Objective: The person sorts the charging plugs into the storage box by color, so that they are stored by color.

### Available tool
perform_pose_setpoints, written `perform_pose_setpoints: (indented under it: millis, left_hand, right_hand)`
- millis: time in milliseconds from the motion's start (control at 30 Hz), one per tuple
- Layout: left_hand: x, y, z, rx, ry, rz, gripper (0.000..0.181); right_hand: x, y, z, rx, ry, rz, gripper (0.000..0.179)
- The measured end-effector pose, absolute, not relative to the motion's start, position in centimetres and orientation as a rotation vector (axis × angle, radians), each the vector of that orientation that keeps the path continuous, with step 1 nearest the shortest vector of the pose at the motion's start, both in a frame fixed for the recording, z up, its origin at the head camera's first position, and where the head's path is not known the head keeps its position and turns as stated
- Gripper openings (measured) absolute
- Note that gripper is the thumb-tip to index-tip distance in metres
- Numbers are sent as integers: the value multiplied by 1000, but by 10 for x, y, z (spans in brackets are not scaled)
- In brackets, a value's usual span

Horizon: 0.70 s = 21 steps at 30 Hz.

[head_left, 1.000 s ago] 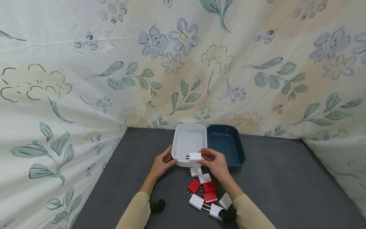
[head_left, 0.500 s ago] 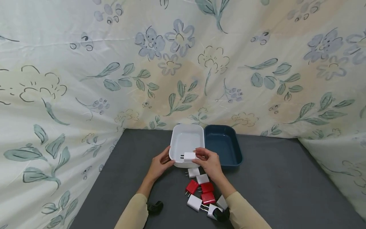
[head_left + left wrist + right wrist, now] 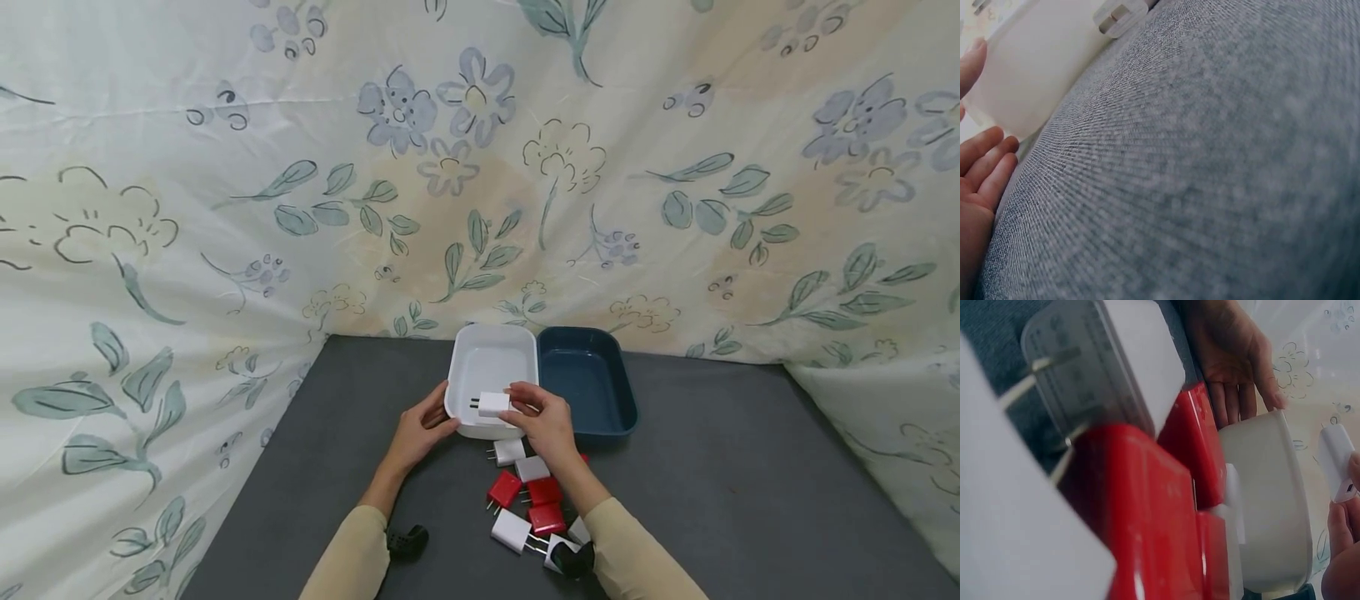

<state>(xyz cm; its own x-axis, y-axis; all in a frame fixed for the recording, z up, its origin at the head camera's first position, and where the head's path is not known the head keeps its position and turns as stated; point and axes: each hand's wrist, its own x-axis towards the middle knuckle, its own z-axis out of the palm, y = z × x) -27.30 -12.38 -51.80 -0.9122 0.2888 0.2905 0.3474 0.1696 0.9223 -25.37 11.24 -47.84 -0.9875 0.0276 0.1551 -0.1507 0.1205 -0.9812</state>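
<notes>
Pinching a boxy white two-pronged adapter (image 3: 493,405), the right grip (image 3: 547,423), left grip (image 3: 414,435) spread against the white tray (image 3: 493,362)

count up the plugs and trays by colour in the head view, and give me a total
White plugs: 6, counting the one pinched in the right hand
Red plugs: 4, one of them mostly hidden
White tray: 1
Blue tray: 1
Total in sight: 12

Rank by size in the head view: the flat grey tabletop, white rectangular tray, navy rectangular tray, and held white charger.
1. Grey tabletop
2. White tray and navy tray: too alike to rank
3. Held charger
</notes>
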Motion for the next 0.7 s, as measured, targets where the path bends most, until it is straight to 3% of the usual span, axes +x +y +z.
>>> perform_pose_setpoints:
  millis: [700]
  left_hand:
    - [-274, -124, -520, -635, -2347, -1922, 72]
  right_hand:
    - [-262, 97, -481, 92, -2228, 2002, 50]
